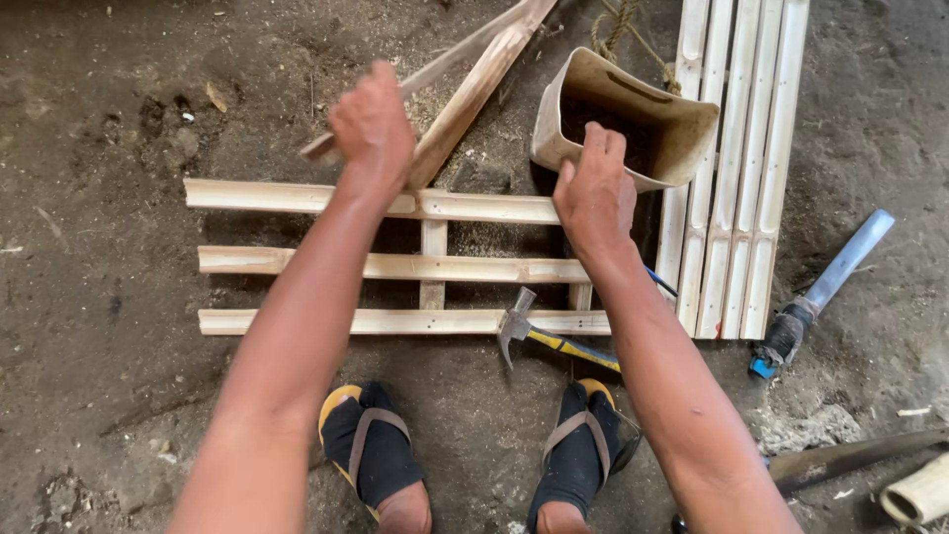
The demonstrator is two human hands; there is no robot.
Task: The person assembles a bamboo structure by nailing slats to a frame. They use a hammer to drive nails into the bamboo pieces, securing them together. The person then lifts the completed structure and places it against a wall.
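The left hand is closed around a bamboo slat that slants up to the far right, above a frame of three long slats lying across the dirt. The right hand reaches into a tilted beige container, fingers dipping inside; whether they pinch anything cannot be told. A hammer lies near the feet, beside a panel at right

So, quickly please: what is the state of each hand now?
Left hand: closed around a bamboo slat.
Right hand: fingers reaching into the cut plastic container; any grip cannot be told.
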